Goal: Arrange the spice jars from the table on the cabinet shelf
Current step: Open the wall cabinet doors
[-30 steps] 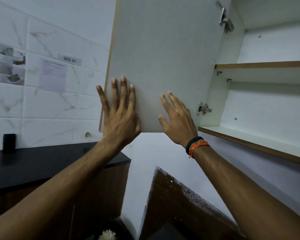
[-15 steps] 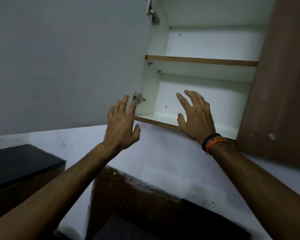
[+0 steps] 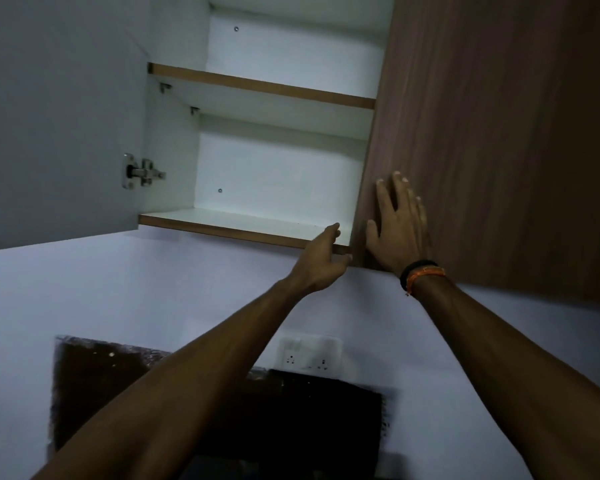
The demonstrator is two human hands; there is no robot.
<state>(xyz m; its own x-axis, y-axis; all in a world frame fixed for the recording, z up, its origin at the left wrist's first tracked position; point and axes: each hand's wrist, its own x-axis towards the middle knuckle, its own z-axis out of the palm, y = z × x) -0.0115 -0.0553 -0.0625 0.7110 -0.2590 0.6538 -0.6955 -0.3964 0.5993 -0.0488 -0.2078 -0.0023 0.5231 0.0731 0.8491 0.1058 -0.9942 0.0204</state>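
Up at the cabinet shelf (image 3: 243,225), the left hand (image 3: 321,259) curls on the brown door's (image 3: 499,133) edge, the right hand (image 3: 397,230) lies flat on it, and the spice jars, probably hard and breakable, best held round the middle, are out of sight.

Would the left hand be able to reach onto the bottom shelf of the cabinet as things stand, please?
Probably yes. The left hand is already at the front edge of the bottom shelf, the left door is swung open, and nothing visible stands on the shelf in its way.
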